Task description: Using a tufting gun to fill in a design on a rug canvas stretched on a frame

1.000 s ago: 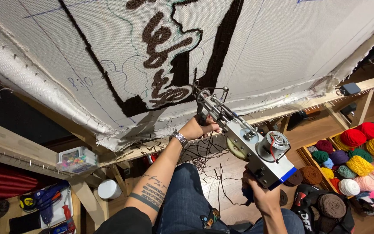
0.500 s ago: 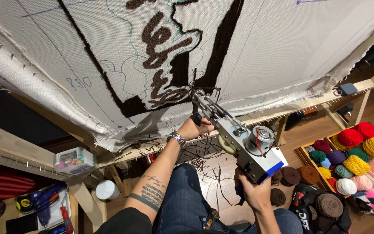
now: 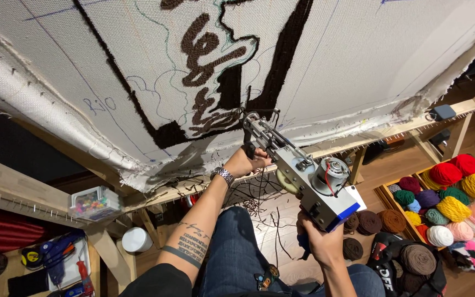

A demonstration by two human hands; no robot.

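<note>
Head view has my left hand (image 3: 247,161) wrapped around the front grip of the tufting gun (image 3: 303,179), fingers closed tight on it, a metal watch (image 3: 222,175) on that wrist. My right hand (image 3: 319,243) grips the rear handle under the gun's blue-edged base, fist closed. I see the gun's needle tip pressed into the stretched cloth (image 3: 358,66) just below the dark brown tufted outline (image 3: 215,104). Past the gun's tip, the cloth's lower edge runs along the wooden frame rail (image 3: 358,144), leaving little untufted margin between gun and rail. Open white cloth lies to the right of the gun. Compared with half a second ago, I see the gun in nearly the same spot on the cloth, both grips unchanged. Below and right of the gun, yarn balls (image 3: 446,192) sit in a wooden crate, well apart. Far left of the gun, a clear box of beads (image 3: 89,202) rests on a beam
</note>
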